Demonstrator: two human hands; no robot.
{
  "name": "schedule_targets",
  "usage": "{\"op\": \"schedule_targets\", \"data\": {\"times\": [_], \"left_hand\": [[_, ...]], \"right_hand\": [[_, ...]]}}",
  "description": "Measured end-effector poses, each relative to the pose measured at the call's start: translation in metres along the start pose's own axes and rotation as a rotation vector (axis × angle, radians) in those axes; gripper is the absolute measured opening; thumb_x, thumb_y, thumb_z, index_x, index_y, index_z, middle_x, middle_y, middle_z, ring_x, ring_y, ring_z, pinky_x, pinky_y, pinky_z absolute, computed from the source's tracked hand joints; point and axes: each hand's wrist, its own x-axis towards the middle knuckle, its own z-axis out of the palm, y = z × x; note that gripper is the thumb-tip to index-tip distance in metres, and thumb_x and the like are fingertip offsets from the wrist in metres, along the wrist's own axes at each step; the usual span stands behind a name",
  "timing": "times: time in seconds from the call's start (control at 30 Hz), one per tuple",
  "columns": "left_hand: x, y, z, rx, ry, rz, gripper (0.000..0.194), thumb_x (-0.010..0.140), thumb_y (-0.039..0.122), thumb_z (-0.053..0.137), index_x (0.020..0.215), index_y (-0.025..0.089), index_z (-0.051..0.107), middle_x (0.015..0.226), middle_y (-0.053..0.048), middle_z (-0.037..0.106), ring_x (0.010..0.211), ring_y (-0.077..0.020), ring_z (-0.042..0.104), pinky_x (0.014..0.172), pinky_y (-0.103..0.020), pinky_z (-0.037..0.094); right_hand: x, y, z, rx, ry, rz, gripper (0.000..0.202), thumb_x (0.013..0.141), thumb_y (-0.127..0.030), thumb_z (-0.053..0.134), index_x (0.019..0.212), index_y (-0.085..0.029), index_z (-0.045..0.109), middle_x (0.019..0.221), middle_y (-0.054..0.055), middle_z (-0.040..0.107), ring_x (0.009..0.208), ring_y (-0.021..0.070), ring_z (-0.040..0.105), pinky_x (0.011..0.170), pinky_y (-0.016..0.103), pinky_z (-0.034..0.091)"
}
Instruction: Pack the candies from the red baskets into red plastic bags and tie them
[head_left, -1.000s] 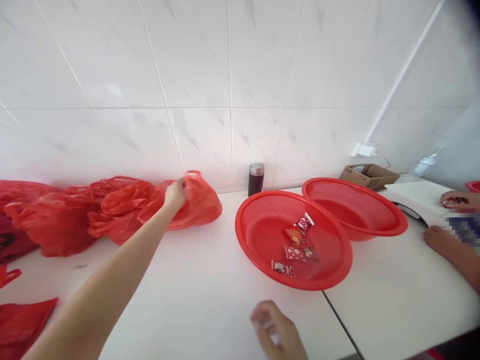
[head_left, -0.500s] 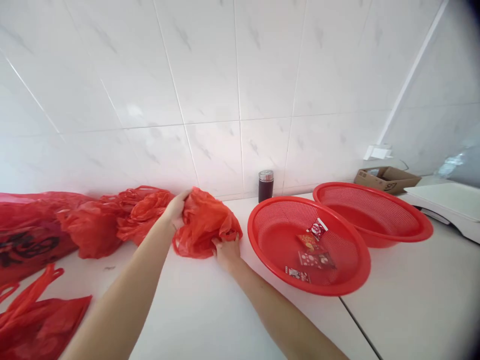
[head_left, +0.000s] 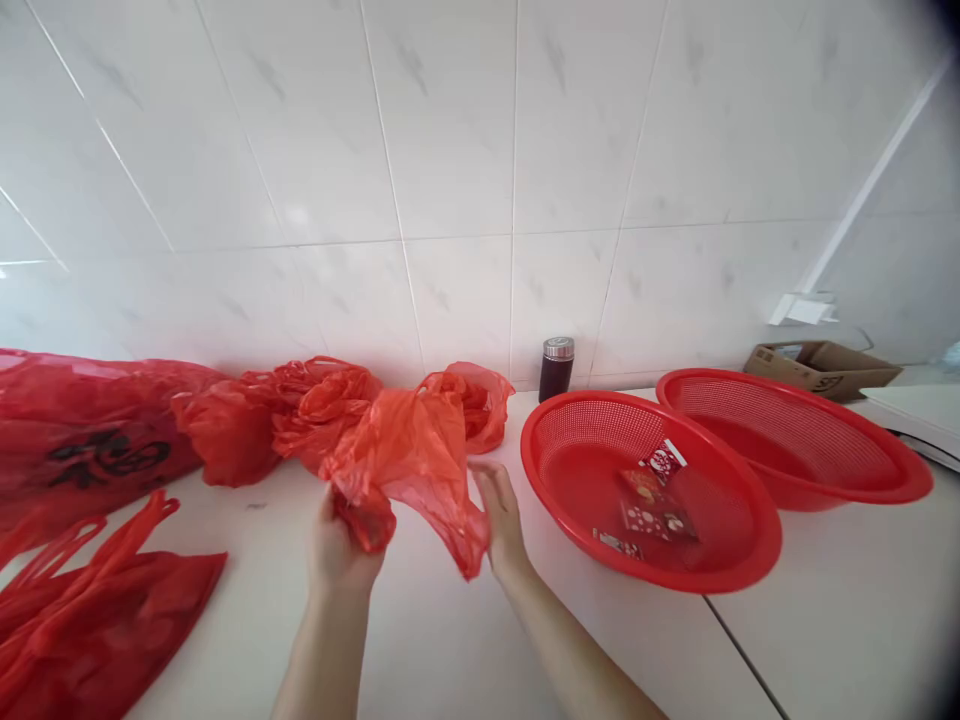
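A thin red plastic bag point(head_left: 420, 445) is partly spread above the white table, in front of me. My left hand point(head_left: 341, 550) is closed on its bunched lower left part, palm upward. At the bag's right edge is my right hand point(head_left: 504, 515), its fingers stretched out and apart, close against the plastic. Where the thumb meets the bag is partly hidden. Behind, near the wall, sits another crumpled red bag point(head_left: 484, 405).
More red bags point(head_left: 232, 425) lie to the left, one with black print point(head_left: 112, 460). On the right are two red plastic baskets; the nearer basket point(head_left: 555, 490) contains several small snack packets point(head_left: 649, 520). A dark jar point(head_left: 556, 370) and a cardboard box point(head_left: 825, 370) stand by the wall.
Both hands have come nearer to me with one red bag, which is now lifted and spread wider. Another crumpled bag remains behind. The view has turned slightly left.
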Motion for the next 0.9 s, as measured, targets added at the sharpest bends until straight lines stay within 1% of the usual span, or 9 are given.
{"op": "schedule_targets", "data": {"times": [0.1,0.23,0.37,0.5,0.6,0.7,0.77,0.83,0.9], "left_hand": [[-0.034,-0.025,-0.035,0.105,0.121,-0.122,0.025,0.09,0.02,0.044,0.068,0.017,0.056,0.047,0.004,0.058,0.033,-0.0078,0.051,0.032,-0.014,0.04],[-0.078,-0.041,-0.068,0.112,0.112,-0.279,0.019,0.089,0.024,0.049,0.083,0.017,0.066,0.073,-0.003,0.071,0.061,-0.0132,0.068,0.054,-0.02,0.056],[-0.103,-0.025,-0.094,0.054,0.125,-0.288,0.023,0.089,0.027,0.048,0.089,0.019,0.069,0.084,-0.006,0.072,0.075,-0.0149,0.069,0.068,-0.024,0.059],[-0.114,-0.009,-0.114,0.172,0.189,-0.131,0.022,0.086,0.023,0.049,0.096,0.016,0.067,0.102,-0.009,0.069,0.095,-0.0181,0.066,0.082,-0.029,0.058],[-0.131,-0.013,-0.115,0.496,0.225,0.077,0.02,0.08,0.024,0.061,0.099,0.021,0.061,0.128,-0.005,0.056,0.113,-0.0223,0.058,0.101,-0.037,0.047],[-0.159,-0.029,-0.101,0.928,0.093,0.602,0.048,0.074,0.027,0.069,0.117,0.028,0.048,0.151,-0.005,0.029,0.135,-0.0254,0.036,0.113,-0.042,0.028],[-0.175,-0.044,-0.09,1.194,-0.034,0.897,0.052,0.073,0.029,0.07,0.12,0.027,0.045,0.153,-0.008,0.021,0.14,-0.0273,0.025,0.114,-0.046,0.021],[-0.182,-0.061,-0.081,1.448,-0.13,1.016,0.049,0.073,0.032,0.071,0.116,0.026,0.049,0.154,-0.011,0.019,0.142,-0.0319,0.017,0.114,-0.052,0.015],[-0.176,-0.073,-0.079,1.644,-0.157,0.986,0.048,0.072,0.035,0.071,0.116,0.026,0.054,0.155,-0.013,0.015,0.143,-0.0371,0.009,0.111,-0.059,0.009]], "right_hand": [[-0.049,-0.004,-0.024,0.177,-0.088,0.124,0.048,0.091,-0.053,0.039,0.133,-0.028,0.04,0.125,0.008,0.057,0.114,0.0235,0.055,0.094,0.042,0.044],[-0.082,0.001,-0.051,-0.072,-0.168,0.061,0.063,0.078,-0.031,0.064,0.135,-0.029,0.038,0.129,0.006,0.055,0.116,0.0206,0.054,0.099,0.039,0.041],[-0.094,0.016,-0.079,-0.224,-0.053,0.056,0.016,0.08,-0.027,0.053,0.093,-0.021,0.058,0.093,0.005,0.066,0.09,0.0192,0.062,0.082,0.035,0.049],[-0.103,0.015,-0.101,0.037,0.13,0.24,0.017,0.076,-0.032,0.058,0.087,-0.021,0.051,0.083,0.001,0.062,0.07,0.0144,0.06,0.06,0.026,0.048],[-0.111,0.006,-0.103,0.203,0.195,0.268,0.022,0.075,-0.029,0.06,0.091,-0.023,0.048,0.081,-0.003,0.059,0.063,0.0106,0.056,0.056,0.022,0.045],[-0.12,-0.005,-0.093,0.237,0.207,0.198,0.023,0.078,-0.034,0.061,0.092,-0.023,0.046,0.077,-0.003,0.059,0.061,0.0109,0.056,0.056,0.023,0.045],[-0.126,-0.012,-0.084,0.23,0.18,0.156,0.026,0.081,-0.041,0.061,0.092,-0.023,0.045,0.076,-0.003,0.059,0.061,0.0117,0.056,0.056,0.023,0.045],[-0.132,-0.021,-0.076,0.209,0.129,0.124,0.028,0.083,-0.046,0.059,0.092,-0.024,0.045,0.072,-0.005,0.057,0.058,0.0106,0.053,0.054,0.022,0.043],[-0.138,-0.031,-0.073,0.161,0.024,0.121,0.027,0.084,-0.047,0.058,0.092,-0.023,0.047,0.064,-0.007,0.051,0.053,0.0082,0.047,0.051,0.02,0.037]]}}
